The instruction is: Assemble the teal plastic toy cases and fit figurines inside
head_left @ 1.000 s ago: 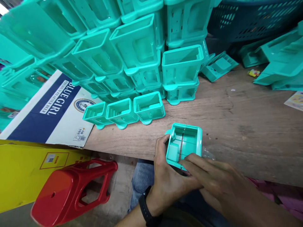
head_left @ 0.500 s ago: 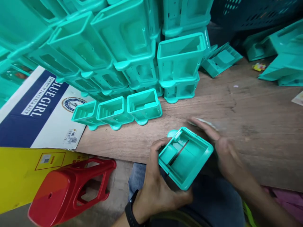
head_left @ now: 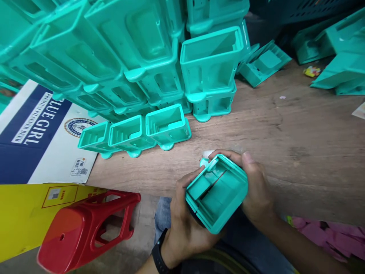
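Your right hand (head_left: 258, 190) has closed in on the green box (head_left: 224, 196) | left hand (head_left: 186, 224) and right grip it from opposite sides | box tilted, opening toward you, by the table's near edge (head_left: 128, 182) | best squeeze evenly, keeping walls square.

Head camera, tilted down

From the wearer's head it looks forward, near the bare left hand (head_left: 189, 222) at six o'clock and bare right hand (head_left: 258, 192) at four, across the brown wood-grain surface (head_left: 285, 148) to stacked teal plastic boxes (head_left: 139, 38) at eleven.
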`<state>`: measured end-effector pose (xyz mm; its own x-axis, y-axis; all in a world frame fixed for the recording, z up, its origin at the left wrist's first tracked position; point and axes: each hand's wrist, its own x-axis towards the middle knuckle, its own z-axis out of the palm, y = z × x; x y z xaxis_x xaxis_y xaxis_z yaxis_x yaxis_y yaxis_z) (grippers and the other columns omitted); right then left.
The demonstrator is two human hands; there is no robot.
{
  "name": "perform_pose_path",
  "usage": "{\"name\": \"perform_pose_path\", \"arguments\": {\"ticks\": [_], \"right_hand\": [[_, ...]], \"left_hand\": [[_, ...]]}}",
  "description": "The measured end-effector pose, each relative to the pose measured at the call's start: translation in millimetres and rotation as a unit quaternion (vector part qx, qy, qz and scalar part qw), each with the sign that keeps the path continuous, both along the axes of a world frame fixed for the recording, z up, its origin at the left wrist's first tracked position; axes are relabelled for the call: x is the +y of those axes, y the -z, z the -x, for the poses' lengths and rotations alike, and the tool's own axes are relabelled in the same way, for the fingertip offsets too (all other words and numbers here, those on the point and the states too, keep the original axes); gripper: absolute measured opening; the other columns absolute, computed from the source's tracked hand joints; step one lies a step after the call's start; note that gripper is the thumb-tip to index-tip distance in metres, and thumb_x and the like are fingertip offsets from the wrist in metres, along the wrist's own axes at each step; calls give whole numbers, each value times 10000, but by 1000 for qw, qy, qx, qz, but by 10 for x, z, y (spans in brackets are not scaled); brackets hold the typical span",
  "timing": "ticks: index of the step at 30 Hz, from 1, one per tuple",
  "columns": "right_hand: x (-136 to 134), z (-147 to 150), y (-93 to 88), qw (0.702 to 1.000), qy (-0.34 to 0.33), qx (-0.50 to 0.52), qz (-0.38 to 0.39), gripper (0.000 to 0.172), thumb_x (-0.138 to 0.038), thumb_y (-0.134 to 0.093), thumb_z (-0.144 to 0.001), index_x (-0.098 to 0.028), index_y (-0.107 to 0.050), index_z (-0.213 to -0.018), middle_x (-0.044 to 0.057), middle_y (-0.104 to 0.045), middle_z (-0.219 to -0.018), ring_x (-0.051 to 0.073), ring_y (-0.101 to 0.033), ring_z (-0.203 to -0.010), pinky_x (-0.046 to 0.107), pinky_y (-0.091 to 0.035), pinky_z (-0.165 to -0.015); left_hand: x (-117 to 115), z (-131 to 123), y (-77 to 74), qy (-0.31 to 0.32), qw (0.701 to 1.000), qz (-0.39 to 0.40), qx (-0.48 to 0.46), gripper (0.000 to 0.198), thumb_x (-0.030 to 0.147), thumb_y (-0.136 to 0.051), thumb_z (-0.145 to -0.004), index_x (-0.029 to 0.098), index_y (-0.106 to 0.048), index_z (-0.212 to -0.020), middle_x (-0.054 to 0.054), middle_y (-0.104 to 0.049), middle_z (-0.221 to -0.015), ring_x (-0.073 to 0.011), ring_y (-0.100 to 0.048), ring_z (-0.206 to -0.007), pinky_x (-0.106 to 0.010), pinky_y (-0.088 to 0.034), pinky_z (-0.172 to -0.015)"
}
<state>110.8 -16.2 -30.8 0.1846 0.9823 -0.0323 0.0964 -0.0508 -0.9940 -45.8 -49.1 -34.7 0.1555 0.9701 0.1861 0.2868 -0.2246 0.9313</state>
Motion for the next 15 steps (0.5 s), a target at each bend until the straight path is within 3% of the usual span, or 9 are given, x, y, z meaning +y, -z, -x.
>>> {"name": "perform_pose_path", "arguments": {"ticks": [5, 7, 11, 15], "right_hand": [[-35, 33, -51, 998, 6, 65, 4, 537, -573, -322, -1081, -236, -740, -1079, 54, -785, -999, 252, -737, -913, 363, -587, -820], [-35, -4, -96, 999, -12, 41, 0, 492, -550, -336, -1090, -245, -722, -1100, 42, -772, -1042, 235, -720, -946, 330, -568, -801], [-7, -146, -199, 991, -118, -56, -37, 452, -592, -409, -1069, -256, -678, -1206, 30, -752, -1078, 219, -708, -949, 304, -533, -786], [3, -179, -231, 981, -124, -103, -106, 445, -590, -451, -1051, -235, -680, -1192, 51, -750, -1077, 229, -713, -945, 313, -524, -765]], "left_hand": [[9, 17, 13, 22, 999, 12, -19, 922, 203, -826, -666, 389, -397, -1460, -32, -603, -1367, -325, -661, -1187, -514, -596, -1038], [4, 29, 37, 2, 1000, 13, -14, 900, 244, -859, -668, 379, -411, -1438, -28, -611, -1345, -324, -668, -1171, -488, -613, -1000], [16, 87, 30, -16, 999, 11, 39, 812, 295, -862, -697, 332, -442, -1391, -11, -687, -1128, -255, -723, -891, -392, -646, -769], [66, 137, -47, 2, 995, -46, 90, 702, 344, -854, -717, 287, -499, -1319, -36, -699, -1158, -263, -731, -954, -389, -644, -805]]}}
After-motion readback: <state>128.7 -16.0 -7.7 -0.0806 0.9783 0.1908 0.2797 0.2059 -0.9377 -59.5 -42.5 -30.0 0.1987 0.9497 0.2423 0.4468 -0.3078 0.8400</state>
